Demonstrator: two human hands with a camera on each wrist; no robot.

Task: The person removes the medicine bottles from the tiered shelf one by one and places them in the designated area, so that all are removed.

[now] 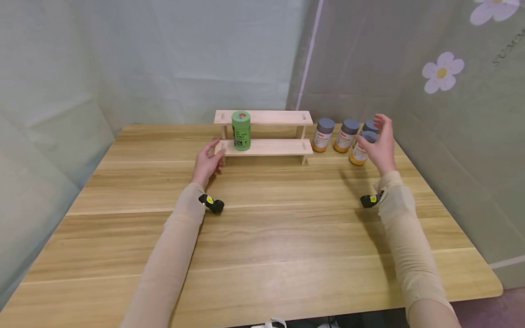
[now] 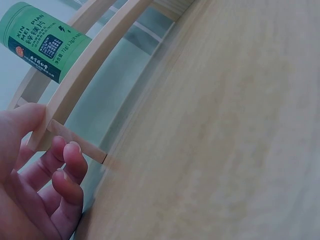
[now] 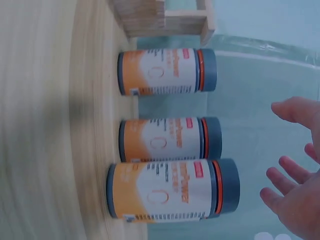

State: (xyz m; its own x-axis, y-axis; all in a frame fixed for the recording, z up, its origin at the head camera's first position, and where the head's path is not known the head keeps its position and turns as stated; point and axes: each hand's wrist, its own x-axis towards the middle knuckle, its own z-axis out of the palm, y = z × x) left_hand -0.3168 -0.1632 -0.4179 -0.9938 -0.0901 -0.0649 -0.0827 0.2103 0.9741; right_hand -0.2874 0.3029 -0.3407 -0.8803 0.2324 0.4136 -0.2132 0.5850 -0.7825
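A two-tier wooden shelf (image 1: 279, 146) stands toward the back of the table, with a green bottle (image 1: 241, 131) upright on its lower tier. At that tier's left end is my left hand (image 1: 207, 165). In the left wrist view its thumb (image 2: 27, 117) lies on the board's end and the other fingers curl beneath, gripping it. To the shelf's right stand several orange-and-white bottles with dark lids, including a front bottle (image 1: 359, 152). My right hand (image 1: 381, 146) hovers by this front one, fingers spread and bent, apart from the lids in the right wrist view.
One bottle (image 1: 323, 135) stands close to the shelf's right end, another (image 1: 346, 136) beside it, and one more (image 1: 371, 125) partly hidden behind the front bottle. Cloth curtains (image 1: 197, 59) hang behind the wooden table (image 1: 287, 237) and along both sides.
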